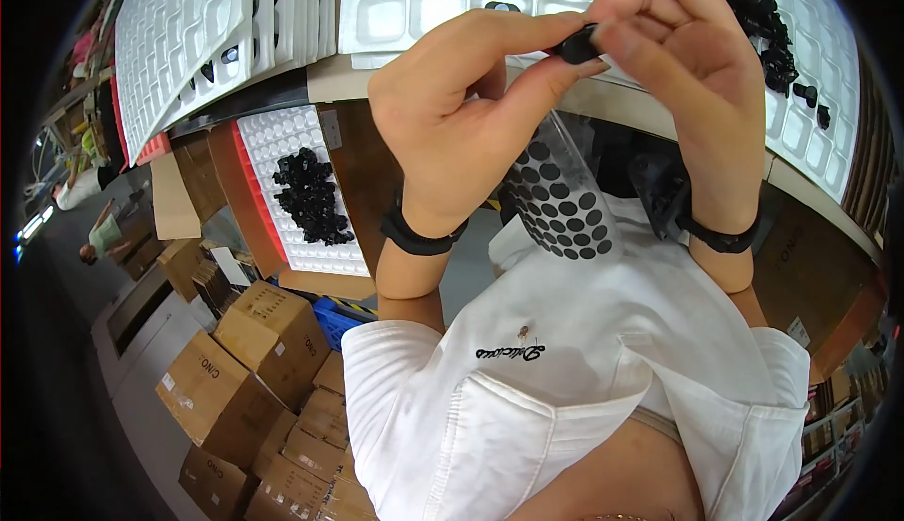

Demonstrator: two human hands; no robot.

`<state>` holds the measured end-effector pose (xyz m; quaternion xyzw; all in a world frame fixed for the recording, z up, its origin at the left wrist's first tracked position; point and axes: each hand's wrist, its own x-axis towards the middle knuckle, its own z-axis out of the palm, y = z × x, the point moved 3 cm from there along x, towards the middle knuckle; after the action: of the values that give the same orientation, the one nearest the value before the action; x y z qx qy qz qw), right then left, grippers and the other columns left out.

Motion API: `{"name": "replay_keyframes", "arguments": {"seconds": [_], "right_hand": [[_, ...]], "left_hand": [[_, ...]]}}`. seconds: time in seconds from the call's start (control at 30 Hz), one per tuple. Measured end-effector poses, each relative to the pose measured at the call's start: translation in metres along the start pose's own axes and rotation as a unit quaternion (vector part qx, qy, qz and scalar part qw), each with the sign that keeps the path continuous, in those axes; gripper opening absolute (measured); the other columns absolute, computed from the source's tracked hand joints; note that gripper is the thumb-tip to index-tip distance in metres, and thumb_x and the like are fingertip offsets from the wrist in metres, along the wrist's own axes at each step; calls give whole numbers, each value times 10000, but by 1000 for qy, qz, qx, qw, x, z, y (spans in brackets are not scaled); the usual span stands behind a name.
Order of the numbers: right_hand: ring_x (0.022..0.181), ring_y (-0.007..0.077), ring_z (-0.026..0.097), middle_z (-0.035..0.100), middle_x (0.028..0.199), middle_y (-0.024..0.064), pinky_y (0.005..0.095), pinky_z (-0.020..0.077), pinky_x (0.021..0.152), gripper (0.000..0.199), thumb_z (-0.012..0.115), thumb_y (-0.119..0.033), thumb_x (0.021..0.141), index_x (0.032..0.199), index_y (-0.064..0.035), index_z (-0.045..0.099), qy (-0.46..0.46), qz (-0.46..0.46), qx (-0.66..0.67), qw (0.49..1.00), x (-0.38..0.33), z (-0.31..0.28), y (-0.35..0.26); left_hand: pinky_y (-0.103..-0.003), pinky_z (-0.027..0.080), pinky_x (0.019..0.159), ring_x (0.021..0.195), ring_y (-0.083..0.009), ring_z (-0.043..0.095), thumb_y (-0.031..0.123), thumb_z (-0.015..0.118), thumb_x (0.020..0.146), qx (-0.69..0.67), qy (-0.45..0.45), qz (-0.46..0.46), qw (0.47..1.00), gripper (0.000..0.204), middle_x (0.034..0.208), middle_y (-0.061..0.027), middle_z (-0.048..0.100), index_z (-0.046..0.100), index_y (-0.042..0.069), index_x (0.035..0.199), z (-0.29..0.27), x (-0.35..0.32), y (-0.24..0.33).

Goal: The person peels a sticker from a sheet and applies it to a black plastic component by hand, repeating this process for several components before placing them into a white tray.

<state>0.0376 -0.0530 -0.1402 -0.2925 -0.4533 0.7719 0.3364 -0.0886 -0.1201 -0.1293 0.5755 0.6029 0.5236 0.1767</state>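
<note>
Between the thumb and index finger of my left hand (461,97) is a small black rounded part (578,45), held up over the front edge of the table. My right hand (702,69) is close against the part's right end, its fingers apart and curved. The thumb of that hand is slightly blurred, and whether it touches the part I cannot make out. Below my hands, a clear sheet with rows of black round dots (565,210) stands in front of my shirt.
White moulded trays (386,17) cover the table, with a stack of them (188,40) leaning at left. Black parts (777,40) lie heaped on the right tray (819,158). Lower left, an open carton holds a tray of black parts (311,196). Cardboard boxes (226,394) stand on the floor.
</note>
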Motion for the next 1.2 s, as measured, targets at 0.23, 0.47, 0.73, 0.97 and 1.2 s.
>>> {"name": "replay_keyframes", "arguments": {"seconds": [0.23, 0.47, 0.73, 0.97, 1.2], "right_hand": [[791, 109, 527, 517, 907, 93, 198, 421, 753, 262, 582, -29, 760, 981, 44, 462, 62, -163, -228, 958, 4, -1, -14], [806, 134, 528, 500, 939, 105, 240, 418, 773, 310, 587, 60, 710, 990, 49, 455, 271, -181, -214, 921, -4, -8, -35], [825, 162, 554, 540, 873, 83, 257, 432, 788, 224, 581, 83, 675, 884, 29, 521, -92, -114, -243, 959, -16, -3, -1], [778, 128, 562, 556, 816, 51, 229, 447, 725, 206, 627, 43, 655, 830, 15, 521, -94, -41, -234, 967, -22, 11, 5], [733, 118, 568, 573, 763, 57, 206, 459, 654, 145, 618, 56, 655, 767, 12, 537, -34, -62, -259, 963, -23, 11, 12]], "left_hand": [[-116, 287, 427, 457, -8, 401, -36, 640, 656, 45, 4, -9, 999, 173, 679, -14, 597, 620, -8, 826, 7, 5, 1], [-125, 301, 420, 455, -19, 446, -7, 626, 695, 54, 14, -43, 998, 141, 655, -15, 590, 617, -6, 835, 5, -1, -18], [-143, 331, 425, 467, -48, 478, 28, 631, 713, 54, 226, -35, 972, 89, 613, -33, 571, 603, -20, 782, -8, 7, -2], [-146, 336, 424, 467, -54, 478, 30, 632, 712, 23, 294, 3, 956, 93, 604, -46, 567, 593, -32, 770, -9, 8, -2], [-148, 339, 426, 458, -60, 473, 27, 634, 708, 46, 314, 2, 948, 102, 608, -56, 571, 589, -40, 771, -9, 5, -2]]}}
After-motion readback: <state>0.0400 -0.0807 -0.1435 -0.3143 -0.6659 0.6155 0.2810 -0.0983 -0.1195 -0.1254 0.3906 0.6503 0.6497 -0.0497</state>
